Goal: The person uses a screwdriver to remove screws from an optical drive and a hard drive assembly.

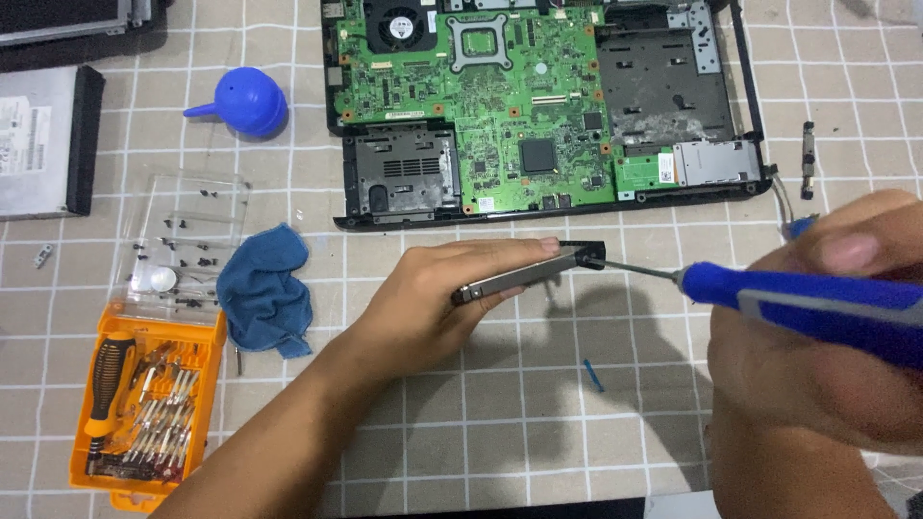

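Note:
My left hand point(437, 298) grips a flat hard drive in a metal caddy point(538, 271), held on edge above the tiled table. My right hand point(817, 327) holds a blue-handled screwdriver point(808, 300), its thin shaft pointing left with the tip at the black bracket on the caddy's right end point(588, 255). Beyond them lies an opened laptop base point(673, 197) with its green motherboard point(481, 106) exposed.
An orange bit kit point(144, 404) with its clear lid point(187, 240) holding small screws sits at left, beside a blue cloth point(264, 288) and a blue air blower point(245, 101). An optical drive point(43, 139) lies far left. A small blue piece point(593, 375) lies on the table.

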